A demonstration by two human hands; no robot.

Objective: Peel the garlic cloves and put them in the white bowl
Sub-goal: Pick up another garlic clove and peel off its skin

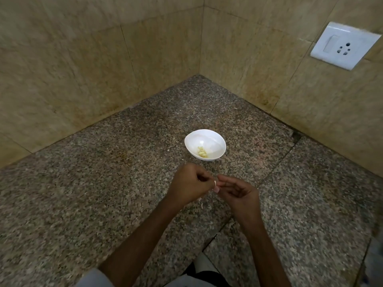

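From my remote seat I take the white bowl (215,141) as my marker. It sits upright on the speckled granite counter (103,183), out from the corner where the two tiled walls (83,59) meet. A small heap of peeled cloves (202,152), pale yellow, lies at the bottom of the bowl, towards its near side.

Both hands hover just on the near side of the bowl, above the counter and not touching the bowl. The left hand (189,183) is nearer the bowl's left edge, its fingers (204,179) curled in tight and its back turned up to me. The right hand (238,190) is nearer the bowl's right edge, with thumb and forefinger stretched towards the left hand and the other fingers loosely bent behind them.

Between the two sets of fingertips I see the garlic clove (216,186), a small whitish-pink bit pinched from both sides. It is too small and blurred for me to say how much skin is on it. Just nearer to me than the clove, under the left hand, a pale scrap of peel (200,199) shows against the counter; I cannot tell whether it is lying there or hanging.

Far beyond the bowl and to its right, a white wall socket (345,45) is set in the tiles.
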